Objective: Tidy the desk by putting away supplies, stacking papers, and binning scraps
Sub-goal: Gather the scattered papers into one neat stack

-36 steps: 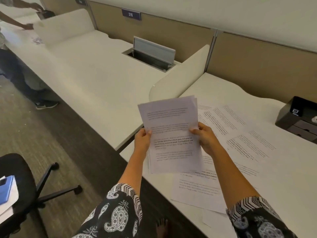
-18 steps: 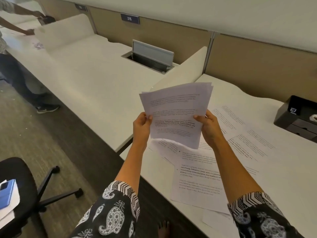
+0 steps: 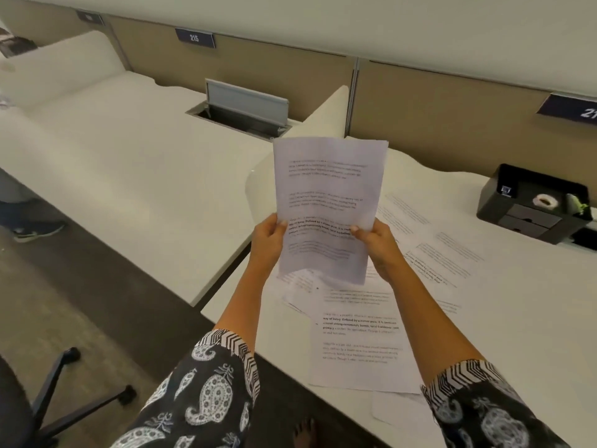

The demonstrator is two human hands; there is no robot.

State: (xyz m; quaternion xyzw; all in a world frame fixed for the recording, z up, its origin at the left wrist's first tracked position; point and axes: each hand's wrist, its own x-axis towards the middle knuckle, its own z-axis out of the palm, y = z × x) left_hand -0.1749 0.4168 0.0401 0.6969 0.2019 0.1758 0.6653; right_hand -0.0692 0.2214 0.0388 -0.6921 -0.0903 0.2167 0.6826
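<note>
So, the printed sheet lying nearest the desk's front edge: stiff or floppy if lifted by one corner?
Probably floppy: the held papers, seemingly the same kind, curl at their bottom edge. The sheet looks thin and light, so a push would likely slide it across the smooth desk, maybe off the near edge.

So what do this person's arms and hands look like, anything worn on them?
Short loose sleeves: the left sleeve and right sleeve are black with a white paisley print, each edged by a band of black-and-white chevron stripes. Forearms are bare below. The left hand and right hand carry no glove, watch or bracelet, and no ring shows on the fingers.
</note>
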